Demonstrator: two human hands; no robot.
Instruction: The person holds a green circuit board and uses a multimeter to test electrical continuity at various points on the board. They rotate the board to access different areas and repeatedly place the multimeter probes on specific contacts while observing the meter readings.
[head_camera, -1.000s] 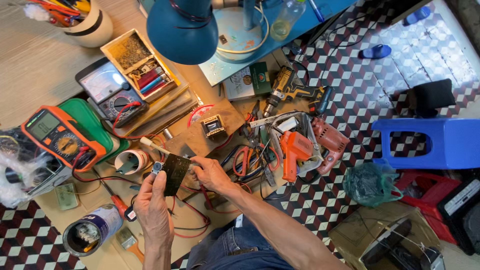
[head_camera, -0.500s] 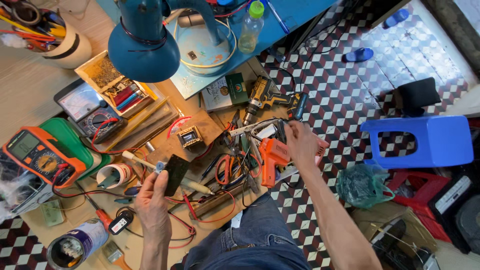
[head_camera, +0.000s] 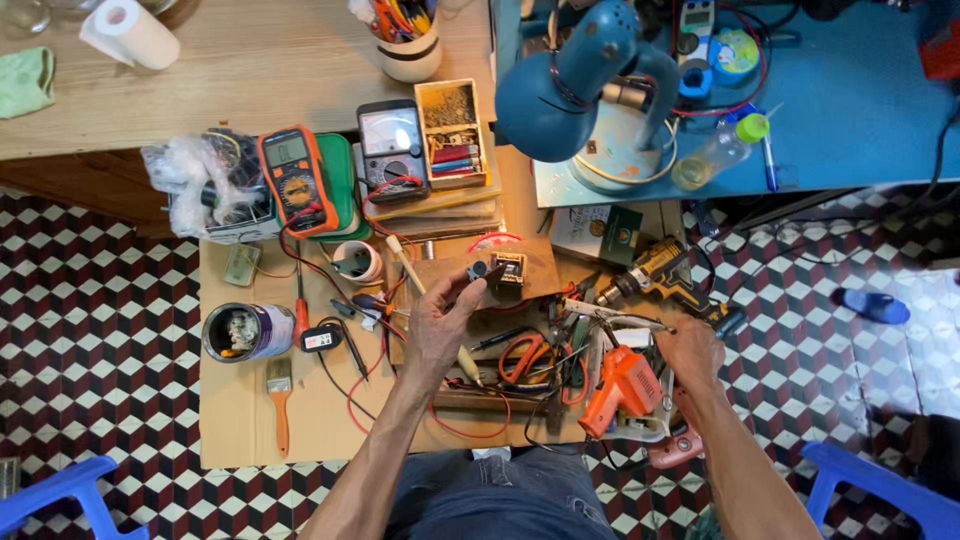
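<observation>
My left hand (head_camera: 438, 325) is raised over the cardboard work mat (head_camera: 240, 420) and pinches a small dark flat part (head_camera: 482, 276) between thumb and fingertips. The part hangs just left of a small yellow-and-black transformer (head_camera: 510, 272) that sits on a wooden board (head_camera: 440, 275). My right hand (head_camera: 690, 352) rests, fingers curled, on a heap of hand tools at the right. It lies beside an orange glue gun (head_camera: 618, 388), and a thin metal tool (head_camera: 612, 314) runs toward its fingers. Whether it grips anything is hidden.
A blue desk lamp (head_camera: 560, 90), an orange multimeter (head_camera: 295, 180), an analog meter (head_camera: 392, 140) and a parts box (head_camera: 452, 130) stand at the back. A yellow drill (head_camera: 665, 275), red-handled scissors (head_camera: 520, 355), a tin can (head_camera: 245, 332) and a paintbrush (head_camera: 280, 395) lie around. Blue stools (head_camera: 880, 490) flank my knees.
My right hand left the dark part and moved right onto the tool heap. My left hand kept the part and brought it up beside the transformer. The camera view shifted.
</observation>
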